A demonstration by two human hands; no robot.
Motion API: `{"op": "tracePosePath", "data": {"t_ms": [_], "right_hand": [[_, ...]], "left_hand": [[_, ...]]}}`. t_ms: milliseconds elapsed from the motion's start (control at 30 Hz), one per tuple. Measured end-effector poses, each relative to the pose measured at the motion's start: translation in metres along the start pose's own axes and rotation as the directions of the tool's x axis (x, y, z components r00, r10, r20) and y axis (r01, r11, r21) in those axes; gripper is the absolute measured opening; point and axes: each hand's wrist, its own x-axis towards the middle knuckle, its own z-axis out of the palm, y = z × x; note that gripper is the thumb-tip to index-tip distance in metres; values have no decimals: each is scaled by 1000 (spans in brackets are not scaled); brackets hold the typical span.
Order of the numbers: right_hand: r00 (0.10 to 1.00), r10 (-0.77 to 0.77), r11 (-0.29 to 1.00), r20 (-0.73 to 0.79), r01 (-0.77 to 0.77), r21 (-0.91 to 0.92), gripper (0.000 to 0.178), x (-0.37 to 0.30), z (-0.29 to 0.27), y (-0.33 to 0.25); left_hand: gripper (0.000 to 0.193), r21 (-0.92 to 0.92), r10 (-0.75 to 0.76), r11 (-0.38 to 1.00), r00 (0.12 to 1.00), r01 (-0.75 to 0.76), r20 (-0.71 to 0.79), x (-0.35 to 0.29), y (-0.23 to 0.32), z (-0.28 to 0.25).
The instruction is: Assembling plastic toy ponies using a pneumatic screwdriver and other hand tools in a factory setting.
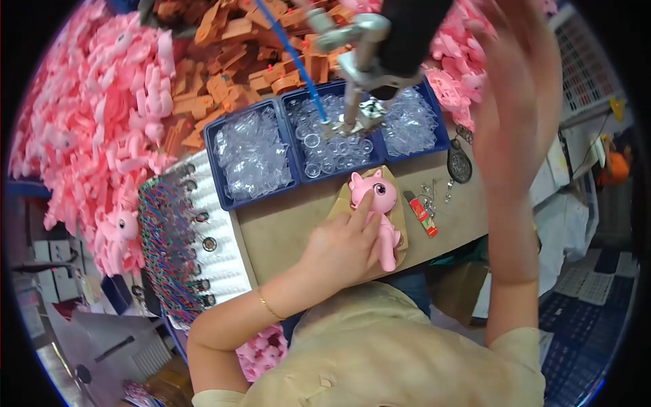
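A pink toy pony half [384, 220] with a printed eye lies on a tan block [342, 203] at the table's middle. My left hand [341, 249] holds it there, the index finger stretched onto its head and the other fingers bent against its body. A gold bracelet circles that wrist. High at the right, my right hand [515, 88] is raised well away from the toy, beside the overhead tool. Motion smears its fingers, so I cannot tell whether it holds anything. Just beyond the toy stand blue trays [252, 146] with clear plastic parts.
A dark power tool on a metal arm [366, 68] hangs over the trays, with a blue hose [291, 54]. Pink toy parts [102, 95] pile up left, orange parts [237, 34] behind. Wired parts [176, 244] lie on white foam. A red-green strip [423, 216] lies right of the toy.
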Motion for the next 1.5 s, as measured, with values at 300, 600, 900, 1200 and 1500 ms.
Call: {"op": "tracePosePath", "data": {"t_ms": [300,600,900,1200,1500], "right_hand": [[907,88,947,412,-204,247,35,60,11,-39],[954,299,941,-30,-290,174,17,22,24,-34],[966,235,962,-106,-216,164,17,5,28,-21],[970,144,985,-194,-122,120,16,-1,30,-10],[969,46,997,-245,-30,67,16,-7,48,-8]], "left_hand": [[50,272,-101,958,995,94,12,15,15,4],[52,212,-58,974,991,84,-124,15,8,9],[52,245,-98,962,989,122,-109,10,11,10],[52,230,-81,967,989,109,-127,11,10,11],[52,209,-103,969,984,132,-143,8,12,11]]}}
